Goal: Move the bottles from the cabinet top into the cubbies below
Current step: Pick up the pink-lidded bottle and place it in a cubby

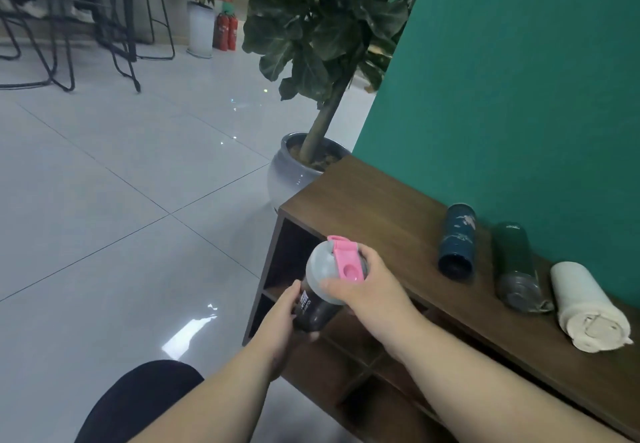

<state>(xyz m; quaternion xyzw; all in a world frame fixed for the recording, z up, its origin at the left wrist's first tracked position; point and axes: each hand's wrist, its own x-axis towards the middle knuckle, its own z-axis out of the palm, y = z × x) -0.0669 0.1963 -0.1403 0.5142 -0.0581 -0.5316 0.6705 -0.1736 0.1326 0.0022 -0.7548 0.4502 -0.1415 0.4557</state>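
Your right hand (367, 283) grips the shaker bottle (323, 290) at its grey lid; your left hand (282, 324) cups its dark body, before the upper cubbies (294, 255); three bottles (457, 241) lie on the cabinet top (381, 207)

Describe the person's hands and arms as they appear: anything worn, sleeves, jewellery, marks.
Both arms are bare: no sleeve shows on either forearm up to the picture's edge. The left hand and right hand wear no gloves, and no watch, bracelet or ring is visible. Nails look short and unpainted. No markings can be seen.
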